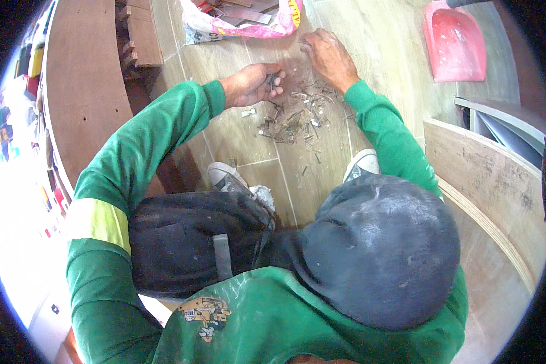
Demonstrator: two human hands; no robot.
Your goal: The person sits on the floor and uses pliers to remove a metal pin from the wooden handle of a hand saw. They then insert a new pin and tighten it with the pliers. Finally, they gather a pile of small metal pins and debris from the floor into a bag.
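My left hand [256,86] is turned palm up with its fingers curled around a small bunch of dark nails [273,81]. To its right, my right hand [330,59] is held over the floor, back upward. Its fingers are bent together, and whatever they pinch is hidden. Between my hands and my feet lies a loose pile of nails and debris [294,119], mixed with small white chips and dust. Just beyond my fingers stands a pink and white sack [249,29], its mouth open on scrap pieces.
A red dustpan [456,45] lies on the wood-look tile floor [388,54] at the far right. A long brown board [85,79] and wooden pieces flank me on the left. On the right are a curved plywood panel [488,151] and grey panels. My shoes [227,177] are close to the pile.
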